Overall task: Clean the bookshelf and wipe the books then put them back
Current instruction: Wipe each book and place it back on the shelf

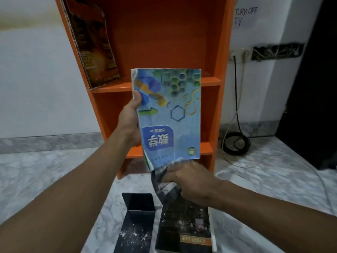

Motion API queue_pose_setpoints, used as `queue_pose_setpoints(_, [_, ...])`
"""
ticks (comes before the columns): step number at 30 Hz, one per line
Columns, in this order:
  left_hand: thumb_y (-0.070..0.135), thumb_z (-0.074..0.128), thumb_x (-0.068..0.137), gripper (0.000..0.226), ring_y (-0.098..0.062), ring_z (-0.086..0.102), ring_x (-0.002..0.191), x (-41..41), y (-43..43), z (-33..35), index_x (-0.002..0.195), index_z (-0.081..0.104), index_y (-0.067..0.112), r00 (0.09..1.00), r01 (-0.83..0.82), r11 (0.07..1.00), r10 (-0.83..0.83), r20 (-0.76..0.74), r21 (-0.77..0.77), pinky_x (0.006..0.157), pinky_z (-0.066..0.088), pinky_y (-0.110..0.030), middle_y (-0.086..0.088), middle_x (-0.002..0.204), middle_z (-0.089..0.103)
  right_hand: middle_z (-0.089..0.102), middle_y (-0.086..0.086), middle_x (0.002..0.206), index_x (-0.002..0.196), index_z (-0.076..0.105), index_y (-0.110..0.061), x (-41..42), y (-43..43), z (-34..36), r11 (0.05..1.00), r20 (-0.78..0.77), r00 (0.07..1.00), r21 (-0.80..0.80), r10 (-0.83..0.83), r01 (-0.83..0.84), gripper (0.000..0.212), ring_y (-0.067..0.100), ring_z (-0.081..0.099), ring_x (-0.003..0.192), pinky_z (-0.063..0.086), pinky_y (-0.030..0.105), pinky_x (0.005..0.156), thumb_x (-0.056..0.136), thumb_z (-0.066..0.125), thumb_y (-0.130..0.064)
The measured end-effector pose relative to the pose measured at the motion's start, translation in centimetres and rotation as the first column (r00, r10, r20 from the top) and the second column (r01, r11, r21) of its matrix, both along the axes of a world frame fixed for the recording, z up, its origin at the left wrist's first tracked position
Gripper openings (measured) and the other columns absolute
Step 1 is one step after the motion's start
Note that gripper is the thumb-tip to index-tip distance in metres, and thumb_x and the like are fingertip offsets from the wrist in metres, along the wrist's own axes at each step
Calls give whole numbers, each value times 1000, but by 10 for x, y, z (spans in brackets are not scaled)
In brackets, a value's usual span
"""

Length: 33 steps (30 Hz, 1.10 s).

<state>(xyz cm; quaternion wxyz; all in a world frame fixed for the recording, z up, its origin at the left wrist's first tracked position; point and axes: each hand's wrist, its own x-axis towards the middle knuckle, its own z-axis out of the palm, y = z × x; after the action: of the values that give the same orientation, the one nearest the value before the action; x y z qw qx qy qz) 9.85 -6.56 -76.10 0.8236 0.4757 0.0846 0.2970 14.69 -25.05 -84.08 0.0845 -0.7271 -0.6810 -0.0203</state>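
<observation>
Shows blue book (pixel 169 114) held upright in mid-air, directly in front of orange bookshelf (pixel 217 106), cover toward the camera, printed title upside down, long axis vertical. Gripped along its left edge by left hand (pixel 130 123), thumb curled over the cover near the upper corner, other fingers hidden behind.

Shows right hand (pixel 191 179) just under the book's bottom edge, fingers curled round a dark checked cloth (pixel 165 183), cloth meeting the lower left corner of the cover.

Judged as mid-wipe: cover lying above the cloth, so next stroke likely upward along the long axis, right hand nearer the working edge, left hand as brace.

Behind the book: bare shelf boards and open bays, seemingly wide enough for the book upright. Magazine (pixel 93 44) leaning against the left wall of the upper bay.

On marble floor (pixel 54 170) below the hands: black bookend (pixel 137 210) and dark book (pixel 184 227), side by side, both flecked with white dust, apparently not yet wiped.

Risks, as judgement: worn page edges at the left side catching in the cloth; one-sided grip letting the book swing under pressure.
</observation>
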Motion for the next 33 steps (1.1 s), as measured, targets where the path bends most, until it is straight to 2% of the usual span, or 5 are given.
queue_pose_setpoints(15, [37, 48, 102, 31, -16, 70, 67, -2, 25, -19, 85, 65, 19, 784, -564, 784, 607, -128, 259, 56, 58, -27, 3, 79, 71, 67, 11, 103, 101, 66, -13, 8, 39, -67, 822, -273, 945, -570, -180, -8, 25, 30, 62, 94, 55, 39, 80, 77, 75, -12])
queue_pose_setpoints(24, [39, 47, 102, 33, -25, 72, 86, -10, 36, -32, 84, 67, 21, 772, -563, 781, 614, -163, 272, 80, 59, -43, 0, 90, 73, 51, 14, 136, 139, 42, -13, 34, 48, -111, 867, -185, 954, -484, -235, 120, 56, 33, 51, 120, 46, 41, 98, 87, 63, -18])
queue_pose_setpoints(28, [38, 49, 101, 31, -22, 70, 80, -14, 41, -32, 82, 66, 21, 754, -583, 770, 632, -180, 258, 78, 59, -40, 3, 85, 72, 64, 10, 117, 113, 64, -10, 75, 38, -98, 862, -222, 896, -436, -383, 261, 26, 28, 59, 106, 50, 35, 87, 90, 51, -11])
queue_pose_setpoints(30, [38, 49, 101, 31, -18, 68, 75, -15, 41, -31, 81, 65, 21, 735, -601, 756, 650, -191, 260, 74, 58, -36, 4, 83, 70, 62, 7, 87, 81, 63, -13, 98, 31, -78, 849, -417, 742, -310, -525, 428, 21, 26, 59, 88, 47, 29, 71, 94, 47, -11])
queue_pose_setpoints(33, [39, 49, 101, 33, -18, 68, 73, -15, 39, -27, 80, 65, 20, 727, -616, 750, 659, -194, 242, 69, 58, -34, 3, 82, 70, 62, 5, 85, 88, 61, -15, 108, 24, -31, 795, -946, 66, -227, -317, 563, 33, 24, 59, 76, 48, 33, 68, 100, 46, -42])
